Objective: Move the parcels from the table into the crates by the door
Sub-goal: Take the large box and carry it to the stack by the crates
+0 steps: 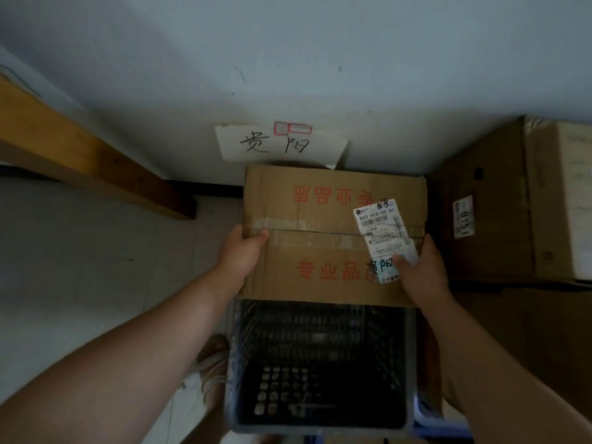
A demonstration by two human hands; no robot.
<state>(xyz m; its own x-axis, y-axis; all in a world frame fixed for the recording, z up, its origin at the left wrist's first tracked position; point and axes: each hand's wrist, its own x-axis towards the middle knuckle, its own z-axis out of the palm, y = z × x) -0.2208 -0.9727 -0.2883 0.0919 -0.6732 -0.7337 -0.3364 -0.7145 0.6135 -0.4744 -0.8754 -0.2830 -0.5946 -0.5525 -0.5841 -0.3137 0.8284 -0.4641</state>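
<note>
Brown taped cardboard parcel (320,235) is clamped between left hand (242,254) and right hand (421,270), fingers wrapped on opposite edges, held level above the dark plastic lattice crate (320,363) below them, likely for lowering in.

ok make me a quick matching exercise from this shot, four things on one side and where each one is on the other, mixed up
Things:
1. cardboard parcel
2. black crate
3. paper sign
4. shipping label

Places:
A. on the wall
B. stuck on the parcel's top, near the right hand
C. held between both hands, left hand at its left edge
D. on the floor, below the parcel

Pairs: 1-C, 2-D, 3-A, 4-B
</note>
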